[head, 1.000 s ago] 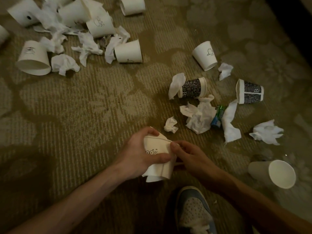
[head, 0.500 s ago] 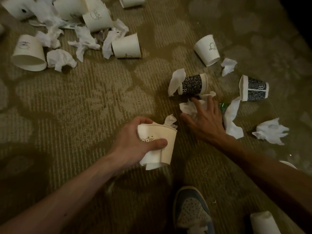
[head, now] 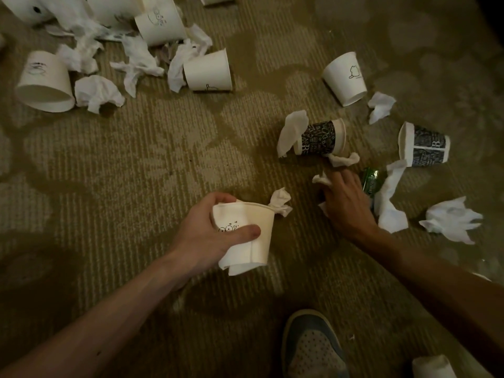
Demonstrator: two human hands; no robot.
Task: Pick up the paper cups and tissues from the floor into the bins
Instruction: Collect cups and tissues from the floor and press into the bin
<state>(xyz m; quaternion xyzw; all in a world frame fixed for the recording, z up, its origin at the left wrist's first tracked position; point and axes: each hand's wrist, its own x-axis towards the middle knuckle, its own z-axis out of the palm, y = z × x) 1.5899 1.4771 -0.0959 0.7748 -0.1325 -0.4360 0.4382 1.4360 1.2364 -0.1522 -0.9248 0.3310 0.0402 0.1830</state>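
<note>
A grey and blue shoe (head: 313, 347) is standing on the carpet floor (head: 136, 159), nearest of all. Just past it the left hand (head: 207, 236) is holding a squashed white cup (head: 245, 236) up off the floor, with the thumb and fingers clamped round its side. A tiny drawing of round faces is showing on the cup. A small tissue (head: 281, 204) is showing just behind this cup's rim. To the right of the cup, the right hand (head: 346, 203) is down on the floor, its fingers curling round a crumpled tissue (head: 321, 180). A green wrapper (head: 369, 181) is lying just beside that hand. Farther right and back from the held cup, two dark cups are lying on their sides. The first dark cup (head: 321, 139) is showing small scribbly writing too small to read. The second dark cup (head: 428, 148) is showing a big letter B. Farther back a cat cup (head: 345, 77) is lying on its side.
</note>
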